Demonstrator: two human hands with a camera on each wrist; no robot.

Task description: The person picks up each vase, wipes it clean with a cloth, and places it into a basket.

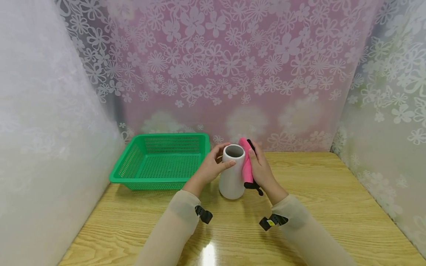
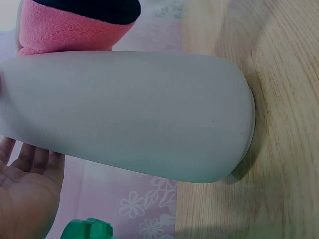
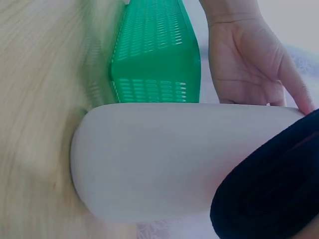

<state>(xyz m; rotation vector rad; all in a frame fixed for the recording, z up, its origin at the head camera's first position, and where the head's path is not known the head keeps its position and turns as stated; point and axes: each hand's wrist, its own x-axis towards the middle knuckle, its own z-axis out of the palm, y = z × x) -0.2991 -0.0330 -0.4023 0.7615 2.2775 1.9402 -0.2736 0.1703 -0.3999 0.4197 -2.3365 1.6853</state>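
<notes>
A white vase (image 1: 232, 181) with a round open mouth stands upright on the wooden table. My left hand (image 1: 213, 162) grips its upper part from the left, thumb across the front and fingers behind. In my right hand (image 1: 261, 166) is a folded pink cloth (image 1: 246, 166) with black edging, held against the vase's right side near the top. The left wrist view shows the cloth (image 2: 75, 27) along the vase's wall (image 2: 124, 109). In the right wrist view the cloth's black edge (image 3: 269, 174) covers part of the vase, and my left palm (image 3: 244, 59) shows beyond it.
A green plastic basket (image 1: 159, 180) with perforated walls stands on the table to the left, close to my left hand. Behind the table (image 1: 309, 192) hangs a pink flowered curtain (image 1: 216, 74). Pale sheets (image 1: 382, 147) border the right and left sides.
</notes>
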